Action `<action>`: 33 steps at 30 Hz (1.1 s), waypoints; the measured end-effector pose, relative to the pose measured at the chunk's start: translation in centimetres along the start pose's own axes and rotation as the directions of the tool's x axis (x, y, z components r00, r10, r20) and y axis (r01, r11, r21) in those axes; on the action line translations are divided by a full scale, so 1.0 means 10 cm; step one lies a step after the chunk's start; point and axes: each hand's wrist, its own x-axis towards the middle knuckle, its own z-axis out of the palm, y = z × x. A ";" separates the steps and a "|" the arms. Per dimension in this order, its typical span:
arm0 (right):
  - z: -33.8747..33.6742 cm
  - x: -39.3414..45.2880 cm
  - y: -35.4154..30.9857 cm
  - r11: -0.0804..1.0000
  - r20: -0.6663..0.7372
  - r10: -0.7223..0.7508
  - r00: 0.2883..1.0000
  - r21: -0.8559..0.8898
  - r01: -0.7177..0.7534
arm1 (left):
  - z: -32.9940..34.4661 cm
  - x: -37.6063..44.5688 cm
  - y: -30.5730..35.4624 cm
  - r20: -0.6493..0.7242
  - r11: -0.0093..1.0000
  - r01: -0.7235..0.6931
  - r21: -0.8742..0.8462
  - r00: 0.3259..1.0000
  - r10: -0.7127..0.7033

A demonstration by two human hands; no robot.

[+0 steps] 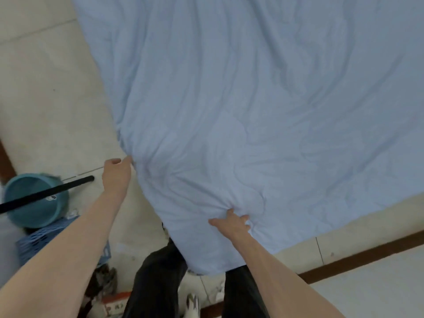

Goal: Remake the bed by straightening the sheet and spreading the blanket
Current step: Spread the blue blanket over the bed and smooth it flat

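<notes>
Both hands grip the pale blue blanket (252, 99): left hand (117, 173) pinches its edge, right hand (231, 222) bunches a fold near the corner (overhanging the person's legs). An uneven tug could skew it or deepen wrinkles.

— What is the wide pale blue blanket (241, 99) made of?
— Soft matt cloth, creased all over, with faint quilted stitch lines.
— And the cream tiled floor (52, 111)?
— Smooth hard tile with a dull sheen.
— The round teal bucket (34, 203)?
— Smooth plastic, slightly glossy. The long black pole (46, 193) across it looks matt. The blue perforated basket (39, 242) is plastic too.
</notes>
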 end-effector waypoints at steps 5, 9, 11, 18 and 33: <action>-0.20 -0.13 -0.44 0.995 -0.215 -0.038 0.976 -0.102 0.016 | -0.23 0.70 0.92 -0.035 0.992 -0.110 -0.064 0.994 0.108; -0.58 -0.25 -1.46 0.968 -0.559 -0.153 0.815 0.079 0.237 | -0.14 1.24 1.61 0.123 0.977 -0.212 0.037 0.971 0.206; -0.76 -0.20 -2.04 0.915 -0.644 -0.166 0.747 0.182 0.360 | -0.11 1.37 1.78 0.186 0.909 -0.378 0.177 0.920 0.346; -0.88 0.08 -3.32 0.860 -0.375 0.237 0.896 0.510 -0.015 | -0.97 2.11 1.71 0.023 0.952 -0.239 0.193 0.971 0.239; -0.87 0.23 -3.48 0.854 -0.391 0.374 0.841 0.499 -0.148 | -0.65 2.85 3.43 0.417 0.902 -0.429 0.050 0.830 0.371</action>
